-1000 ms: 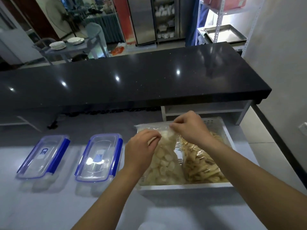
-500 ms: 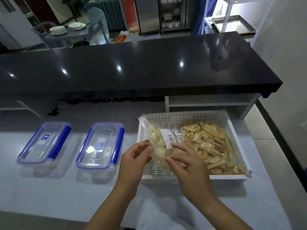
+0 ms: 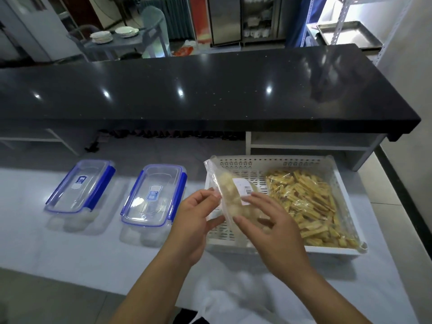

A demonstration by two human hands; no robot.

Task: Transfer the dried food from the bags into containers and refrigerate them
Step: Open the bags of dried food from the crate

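A clear bag of pale round dried pieces (image 3: 230,195), with a white barcode label, is lifted over the left half of the white perforated basket (image 3: 275,161). My left hand (image 3: 195,220) pinches the bag's left edge. My right hand (image 3: 271,228) holds its lower right side with fingers and thumb around it. A second bag of yellow dried strips (image 3: 308,204) lies in the basket's right half. Two lidded clear containers with blue clips stand on the white counter to the left: one (image 3: 80,185) far left, one (image 3: 153,195) nearer the basket.
A long black countertop (image 3: 187,90) runs behind the white counter (image 3: 70,251). A white wall closes the right side. Behind are a table with plates (image 3: 114,35), a steel fridge (image 3: 224,19) and a metal tray (image 3: 348,35) on a rack.
Both hands came from the basket's back toward me, raising the pale-pieces bag off the basket floor; my right hand dropped from its top edge to its lower right side. Little moved in the last half second.
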